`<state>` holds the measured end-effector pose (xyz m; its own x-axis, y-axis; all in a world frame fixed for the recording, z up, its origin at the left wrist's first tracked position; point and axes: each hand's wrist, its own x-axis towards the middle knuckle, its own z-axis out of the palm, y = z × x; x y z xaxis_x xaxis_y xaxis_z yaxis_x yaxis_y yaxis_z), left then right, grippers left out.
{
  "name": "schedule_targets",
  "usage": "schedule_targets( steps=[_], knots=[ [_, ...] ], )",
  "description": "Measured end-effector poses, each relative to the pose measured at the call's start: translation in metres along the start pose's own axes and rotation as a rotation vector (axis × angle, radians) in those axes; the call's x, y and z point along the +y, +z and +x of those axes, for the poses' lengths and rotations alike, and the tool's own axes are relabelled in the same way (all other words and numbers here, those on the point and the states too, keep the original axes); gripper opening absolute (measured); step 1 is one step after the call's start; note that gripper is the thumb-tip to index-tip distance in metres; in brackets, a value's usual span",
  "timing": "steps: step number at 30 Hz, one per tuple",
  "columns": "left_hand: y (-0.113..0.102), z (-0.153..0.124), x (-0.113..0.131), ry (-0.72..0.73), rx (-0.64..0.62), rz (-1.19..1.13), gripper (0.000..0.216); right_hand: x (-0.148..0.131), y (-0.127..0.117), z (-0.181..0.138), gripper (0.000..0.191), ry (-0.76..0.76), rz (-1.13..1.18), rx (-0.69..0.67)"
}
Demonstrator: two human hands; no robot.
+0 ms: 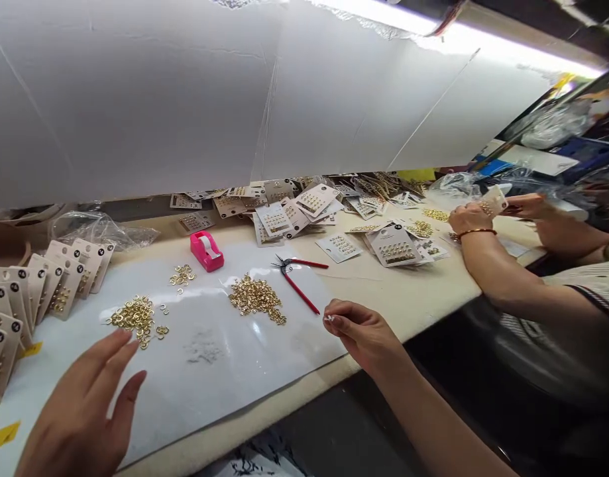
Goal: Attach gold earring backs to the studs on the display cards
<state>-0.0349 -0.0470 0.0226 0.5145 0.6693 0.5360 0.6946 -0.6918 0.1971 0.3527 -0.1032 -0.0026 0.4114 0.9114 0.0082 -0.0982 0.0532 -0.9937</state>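
My left hand (88, 397) is open, palm down over the white sheet (224, 384). Its fingertips lie at the near edge of a pile of gold C-shaped hoops (136, 317). My right hand (361, 334) is closed in a pinch above the table's front edge. A tiny whitish bit shows at its fingertips, too small to name. Beyond that hand lie pliers (300, 285) with red handles, their jaws pointing away. Between my hands sits a heap of small gold pieces (254, 297). A smaller cluster of gold hoops (183, 275) lies farther back.
A pink tape dispenser (206, 252) stands behind the heaps. Earring cards (65, 278) stand in a row at left; more loose cards (314, 202) are piled at the back. At right, a co-worker's hands (470, 218) hold a card. A white board (185, 99) rises behind.
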Motion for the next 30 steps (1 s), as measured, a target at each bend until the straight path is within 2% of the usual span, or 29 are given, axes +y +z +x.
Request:
schedule_targets(
  steps=[4,7,10,14,16,21,25,28,30],
  knots=[
    [0.01,0.001,0.025,0.129,-0.039,0.011,0.034,-0.001,0.005,0.003,0.024,0.054,-0.07,-0.05],
    [0.012,0.0,0.04,0.122,-0.033,-0.084,0.033,-0.002,0.009,-0.002,0.025,0.096,-0.125,-0.105],
    [0.016,0.006,0.061,0.009,-0.081,-0.304,0.026,-0.001,0.023,-0.01,0.024,0.142,-0.146,-0.212],
    [0.025,0.022,0.088,-0.207,-0.264,-0.676,0.018,-0.001,0.055,-0.024,0.022,0.158,-0.135,-0.385],
    [0.029,0.028,0.095,-0.274,-0.259,-0.748,0.018,-0.001,0.073,-0.031,0.022,0.156,-0.098,-0.453],
    [0.038,0.027,0.098,-0.222,-0.144,-0.752,0.029,0.002,0.107,-0.044,0.027,0.231,0.043,-0.605],
    [0.041,0.024,0.093,-0.196,-0.086,-0.746,0.019,0.006,0.118,-0.047,0.033,0.323,0.034,-0.655],
    [0.033,0.023,0.087,-0.177,-0.074,-0.738,0.018,0.007,0.121,-0.045,0.033,0.354,-0.003,-0.664],
    [0.019,0.015,0.076,-0.214,-0.125,-0.728,0.016,0.006,0.12,-0.043,0.031,0.36,-0.02,-0.662]
  ],
)
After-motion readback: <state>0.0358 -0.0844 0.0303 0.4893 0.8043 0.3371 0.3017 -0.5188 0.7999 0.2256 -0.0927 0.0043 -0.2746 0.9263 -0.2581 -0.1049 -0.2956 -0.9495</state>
